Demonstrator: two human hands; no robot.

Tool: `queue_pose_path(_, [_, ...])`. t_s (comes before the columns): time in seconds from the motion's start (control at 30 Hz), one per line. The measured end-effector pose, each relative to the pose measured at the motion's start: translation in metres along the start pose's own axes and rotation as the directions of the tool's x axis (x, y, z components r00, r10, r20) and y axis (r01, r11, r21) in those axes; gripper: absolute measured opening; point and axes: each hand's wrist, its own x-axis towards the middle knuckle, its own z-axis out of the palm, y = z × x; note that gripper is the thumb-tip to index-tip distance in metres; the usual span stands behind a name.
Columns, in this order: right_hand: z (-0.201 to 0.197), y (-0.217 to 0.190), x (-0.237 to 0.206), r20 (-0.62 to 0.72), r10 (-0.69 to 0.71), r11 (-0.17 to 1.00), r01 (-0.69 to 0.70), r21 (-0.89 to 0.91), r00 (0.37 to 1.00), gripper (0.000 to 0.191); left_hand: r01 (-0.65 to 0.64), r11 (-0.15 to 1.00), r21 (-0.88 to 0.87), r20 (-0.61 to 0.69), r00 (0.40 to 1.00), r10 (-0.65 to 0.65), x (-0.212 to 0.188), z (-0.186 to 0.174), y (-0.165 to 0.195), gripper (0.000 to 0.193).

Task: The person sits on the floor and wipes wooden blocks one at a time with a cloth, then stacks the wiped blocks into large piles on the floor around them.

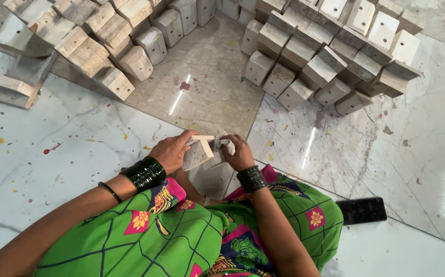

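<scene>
Head view, progress: judging by the stacks, many wooden blocks (284, 77) already lie in rows far right and far left (104, 46); one block is in hand.
Block: small wooden block (198, 152), low over the floor (78, 138) near the lap.
Left hand (170, 151): clasps the block, wrist bent.
Right hand (239, 153): pinches a small pale piece (226, 144) at the block's right end.

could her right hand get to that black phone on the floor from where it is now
Probably yes. The black phone lies on bare floor on her right, beside her knee, with nothing on or around it. But the right hand is busy holding the wooden block together with the left hand.
</scene>
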Motion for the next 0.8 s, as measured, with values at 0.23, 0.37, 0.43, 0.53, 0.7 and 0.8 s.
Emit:
queue_pose_path(0.23, [0.017, 0.045, -0.002, -0.011, 0.174, 0.976, -0.174, -0.134, 0.985, 0.034, -0.006, 0.999, -0.047, -0.049, 0.999, 0.004, 0.000, -0.001, -0.006, 0.041])
queue_pose_path(0.37, [0.007, 0.039, 0.000, -0.049, 0.306, 0.948, -0.309, -0.078, 0.951, 0.033, 0.020, 0.999, -0.043, -0.034, 0.999, -0.021, 0.001, -0.001, -0.008, 0.042])
queue_pose_path(0.43, [0.000, 0.030, 0.003, -0.082, 0.218, 0.976, -0.217, 0.028, 0.972, 0.032, 0.031, 0.999, -0.033, -0.042, 0.999, -0.032, 0.002, -0.002, -0.009, 0.042])
queue_pose_path(0.53, [0.001, 0.017, 0.000, -0.113, -0.015, 0.994, 0.027, 0.104, 0.993, 0.030, 0.017, 0.999, -0.028, -0.055, 0.998, -0.019, 0.000, -0.001, -0.009, 0.041])
queue_pose_path(0.7, [0.022, 0.026, -0.005, -0.061, 0.115, 0.993, -0.113, 0.028, 0.992, 0.031, 0.008, 1.000, -0.009, -0.051, 0.999, -0.009, 0.000, 0.001, -0.007, 0.040])
queue_pose_path(0.8, [0.017, 0.043, -0.003, -0.020, 0.221, 0.965, -0.222, -0.141, 0.975, 0.032, 0.012, 1.000, -0.006, -0.040, 0.999, -0.013, 0.001, 0.000, -0.006, 0.042])
